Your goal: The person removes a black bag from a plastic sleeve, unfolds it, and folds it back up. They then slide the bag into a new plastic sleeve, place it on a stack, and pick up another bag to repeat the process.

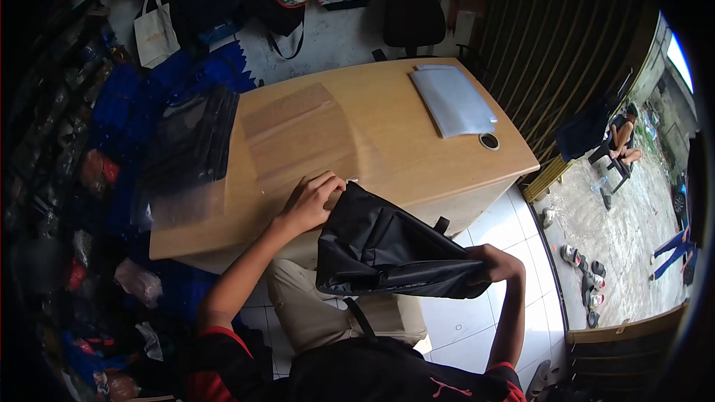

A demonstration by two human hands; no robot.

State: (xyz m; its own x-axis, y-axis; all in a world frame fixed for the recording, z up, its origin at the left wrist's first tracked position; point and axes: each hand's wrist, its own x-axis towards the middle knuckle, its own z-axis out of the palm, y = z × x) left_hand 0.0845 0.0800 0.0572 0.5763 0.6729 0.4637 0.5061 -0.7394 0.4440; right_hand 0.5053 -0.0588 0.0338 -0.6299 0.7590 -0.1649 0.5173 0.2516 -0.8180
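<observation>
A black fabric bag (387, 242) is stretched between my hands above my lap, at the front edge of the wooden desk (387, 119). My left hand (314, 201) grips its upper left corner with bent fingers. At the bag's right end my right hand (497, 264) is closed on the fabric, its fingers partly hidden by it. A short black strap sticks out from the bag's upper edge, and another hangs below it. Beyond my left hand, a clear plastic sheet (298, 130) lies flat on the desk.
A stack of translucent plastic sleeves (453, 100) and a tape roll (488, 141) lie at the desk's right. Dark plastic packets (190, 141) cover its left end. Behind stands a black chair (414, 18). Outside at the right, a person (624, 138) sits near shoes (592, 283).
</observation>
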